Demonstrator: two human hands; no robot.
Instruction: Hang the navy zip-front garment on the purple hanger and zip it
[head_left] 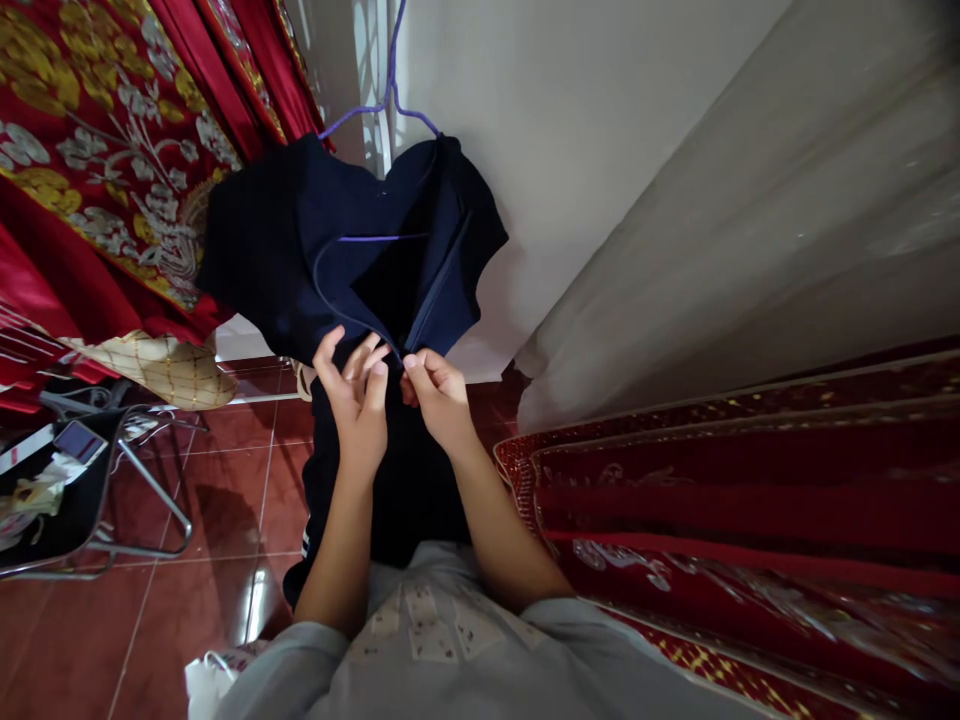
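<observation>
A dark navy short-sleeved shirt (315,210) hangs on a purple hanger (391,80) against the wall. Its front gapes in a V, and the hanger's lower bar shows inside. My right hand (439,395) pinches the shirt's edge at the bottom of that opening, thumb against bent fingers. To its left, my left hand (356,395) has its fingers spread, with the fingertips close to the lower edge of the opening. Whether they touch the cloth is hard to make out. Any small fastening between the hands is hidden.
Red embroidered drapery (97,130) hangs at the left, and more red trimmed cloth (712,510) runs along the right below a pale sheet (712,250). A black chair (97,500) holding a phone (79,442) and papers stands on the red tiled floor (217,510).
</observation>
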